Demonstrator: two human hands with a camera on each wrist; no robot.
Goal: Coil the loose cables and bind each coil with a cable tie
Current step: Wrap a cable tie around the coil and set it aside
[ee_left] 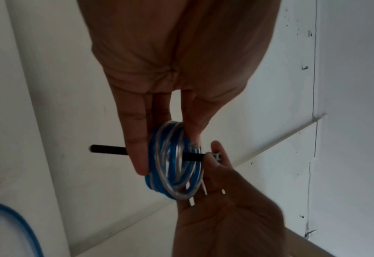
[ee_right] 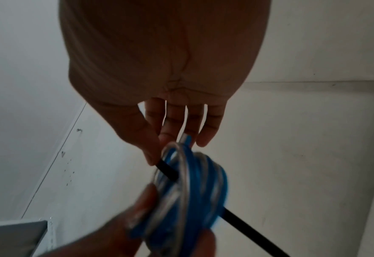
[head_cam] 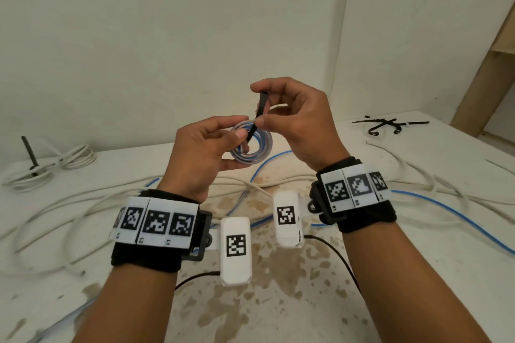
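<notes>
Held above the white stained bench (head_cam: 418, 231): small coil of blue and clear cable (head_cam: 260, 154), gripped by left hand (head_cam: 203, 147); thin black plastic cable tie (head_cam: 257, 117) threaded through it, pinched by right hand (head_cam: 301, 120) fingers (head_cam: 259, 86).

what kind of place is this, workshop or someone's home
Probably a bare workshop or unfinished room: a stained white table against plain walls, loose cables strewn over it, spare cable ties at the back, and an unpainted wooden frame on the right.
</notes>
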